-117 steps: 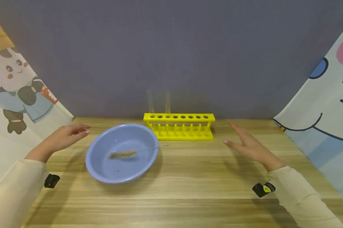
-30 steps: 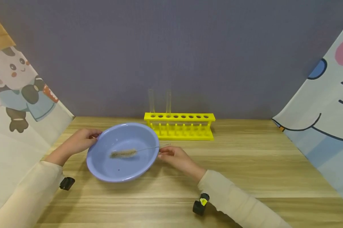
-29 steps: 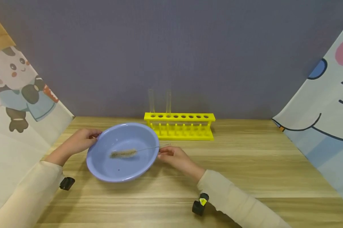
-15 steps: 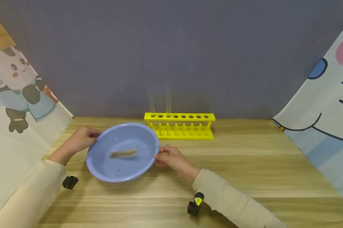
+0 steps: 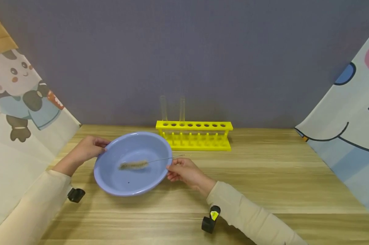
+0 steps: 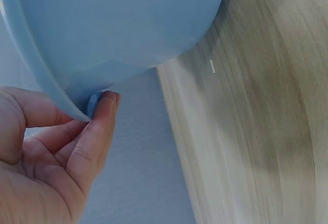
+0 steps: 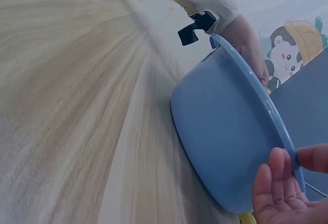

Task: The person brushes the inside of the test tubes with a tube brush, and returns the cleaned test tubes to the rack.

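Observation:
A blue-violet plastic basin [image 5: 118, 182] stands on the wood-grain table at left of centre. Inside it lies a test tube brush [image 5: 133, 165], bristles in the bowl, its thin wire handle crossing the right rim. My left hand [image 5: 89, 149] grips the basin's left rim; in the left wrist view the fingers of that hand [image 6: 61, 147] curl beneath the basin's edge [image 6: 38, 55]. On the opposite side my right hand [image 5: 187, 172] pinches the rim, thumb on top. From the right wrist view, its fingers [image 7: 279, 183] lie against the outer wall of the basin [image 7: 220, 121].
Behind the basin, to its right, stands a yellow test tube rack [image 5: 194, 126]. Two clear test tubes, one at the left end [image 5: 163, 109] and another close by [image 5: 182, 110], rise from its holes. A grey panel [image 5: 184, 61] backs the table [image 5: 264, 190], with printed cloths at both sides.
Both hands were open and away from the basin at first; they have come inward and taken its rim. Lately the right hand has shifted slightly left onto the rim. The basin has barely moved.

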